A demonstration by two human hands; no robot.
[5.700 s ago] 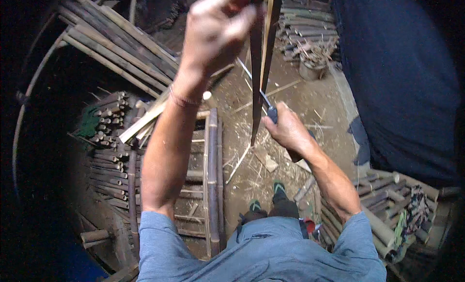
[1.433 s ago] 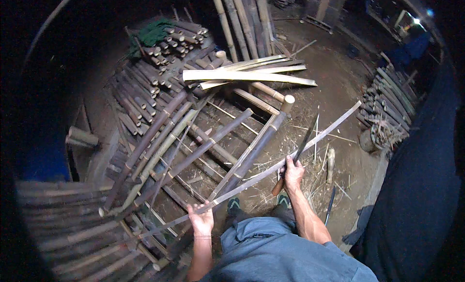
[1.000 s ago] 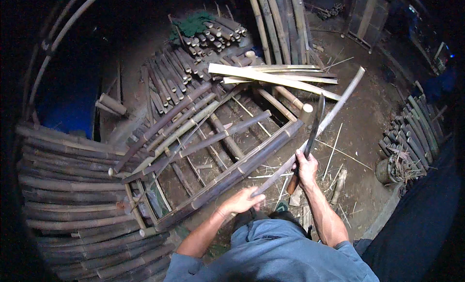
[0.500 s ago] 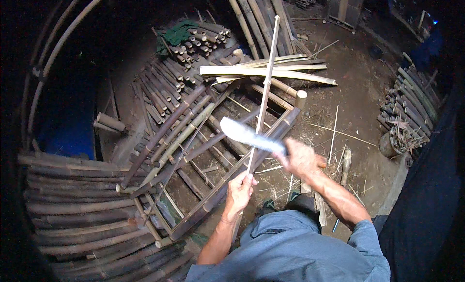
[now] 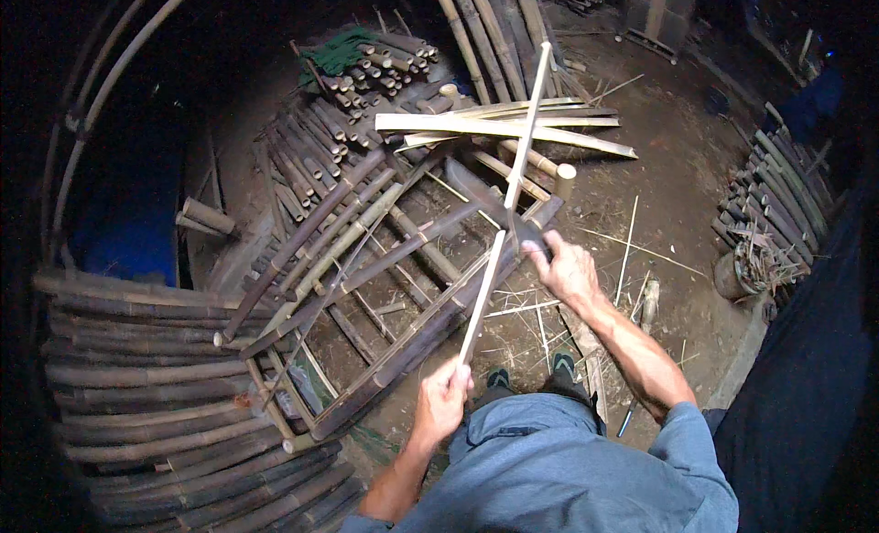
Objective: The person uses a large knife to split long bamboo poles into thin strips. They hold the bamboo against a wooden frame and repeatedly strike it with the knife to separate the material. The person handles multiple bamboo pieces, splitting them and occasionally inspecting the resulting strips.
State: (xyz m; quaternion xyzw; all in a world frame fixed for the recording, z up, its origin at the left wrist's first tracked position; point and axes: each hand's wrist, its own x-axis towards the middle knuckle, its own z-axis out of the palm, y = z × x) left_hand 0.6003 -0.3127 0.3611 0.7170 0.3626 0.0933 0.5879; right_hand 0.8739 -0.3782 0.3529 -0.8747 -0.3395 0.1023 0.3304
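Observation:
A long, pale bamboo strip [image 5: 529, 130] slants up and away from my left hand [image 5: 442, 400], whose fingers are closed round its near end. In my right hand [image 5: 572, 275] is the handle of a machete, gripped tightly. The broad machete blade [image 5: 472, 185] points away to the left and crosses the strip about midway along, touching or very close to it. Below both lies a bamboo frame [image 5: 403, 354] with rungs, and the strip passes over its long near rail. The blade hides a short piece of the strip.
Split bamboo lengths [image 5: 494, 127] lie across the frame's far end, beside an upright post [image 5: 566, 173]. Cut poles [image 5: 307, 157] are piled behind, with a green cloth [image 5: 339, 57] on top. Long poles [image 5: 146, 377] lie at left. A shavings-filled bucket [image 5: 732, 275] stands near stacked poles [image 5: 778, 194].
The machete has swung from lying sideways across the strip to pointing farther away, higher up the strip. The strip's far end has shifted right. My left hand has drawn slightly nearer to me.

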